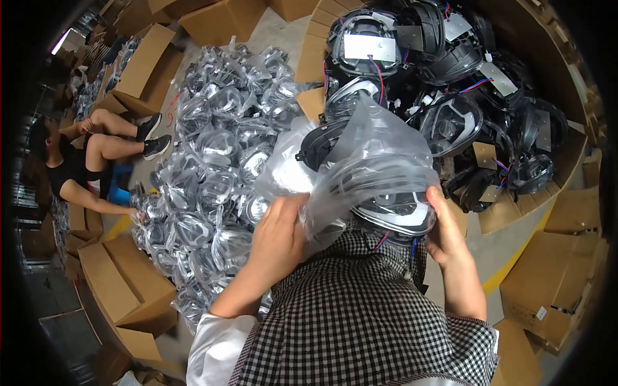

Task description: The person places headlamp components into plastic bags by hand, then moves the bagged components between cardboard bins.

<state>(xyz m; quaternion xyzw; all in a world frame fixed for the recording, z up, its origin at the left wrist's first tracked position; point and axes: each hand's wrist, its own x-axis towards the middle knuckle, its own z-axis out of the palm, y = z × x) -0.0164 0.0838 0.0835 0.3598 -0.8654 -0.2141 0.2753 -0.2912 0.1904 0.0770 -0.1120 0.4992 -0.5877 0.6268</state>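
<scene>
here both hands clamp one thing — the left hand (278, 233) pinches the bag (360, 161), thin and slippery, above its grip; the right hand (444, 228) cups the lamp (394, 212) just left of it — rigid, probably fragile, best held by the rim.

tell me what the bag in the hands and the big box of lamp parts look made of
Bag: thin clear plastic film, glossy; it crinkles, catches glare, and the lamp unit shows through it. Box: brown corrugated cardboard, matte; the fluted edge shows along its rim. Left hand and right hand grip the bag.
</scene>
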